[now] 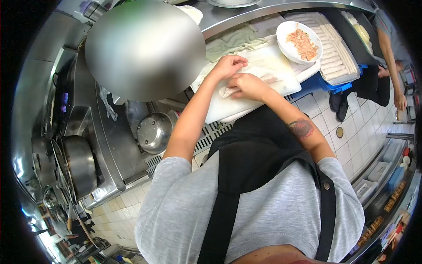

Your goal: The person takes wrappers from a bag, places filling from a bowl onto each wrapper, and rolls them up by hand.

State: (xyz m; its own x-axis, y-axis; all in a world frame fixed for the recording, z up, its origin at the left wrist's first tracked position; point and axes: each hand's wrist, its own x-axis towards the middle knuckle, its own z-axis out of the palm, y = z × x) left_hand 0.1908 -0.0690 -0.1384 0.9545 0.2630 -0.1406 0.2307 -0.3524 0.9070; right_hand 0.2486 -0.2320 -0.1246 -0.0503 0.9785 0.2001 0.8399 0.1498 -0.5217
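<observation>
A thin white wrapper sheet (261,72) lies on a white cutting board (285,81), with a little pinkish filling showing near its right part. My right hand (249,86) is closed on the sheet's near-left end, which bunches up under the fingers. Just beyond it, my left hand (228,67) reaches over the sheet with its fingers loosely bent and apart; whether the fingertips touch the sheet is hard to tell. A white bowl (283,33) of shredded orange-pink filling stands at the board's far right corner.
Right of the bowl, a tray (355,75) holds rows of white rolls. A greenish cloth (233,42) lies behind the board. Steel pots (79,165) and a metal bowl (154,132) are on the left. Another person's arm (389,57) shows at far right. A large blur covers the upper left.
</observation>
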